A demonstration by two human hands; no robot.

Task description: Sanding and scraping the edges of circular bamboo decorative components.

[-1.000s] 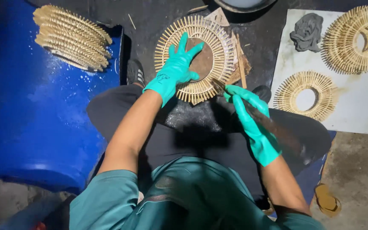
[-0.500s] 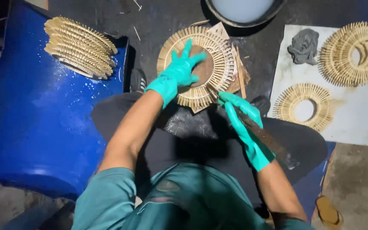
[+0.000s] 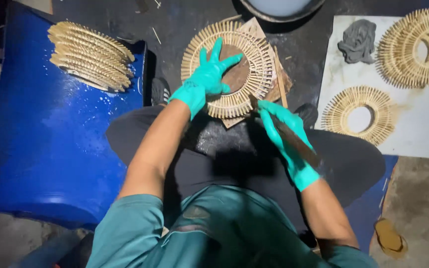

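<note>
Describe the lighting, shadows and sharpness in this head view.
Head view: light falls from above onto the stick ring and white board; deep shadow covers the lap and frame corners; the left hand is sharp, the right hand and its dark tool slightly soft.

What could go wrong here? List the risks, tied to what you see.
1. The right hand works a long dark tool at the edge of the stick ring, close to the left hand pressing it flat; a slip might strike those fingers.
2. The ring lies on loose wood pieces, so it may shift under pressure.
3. The thin sticks at the rim could snap if the tool digs in.
</note>
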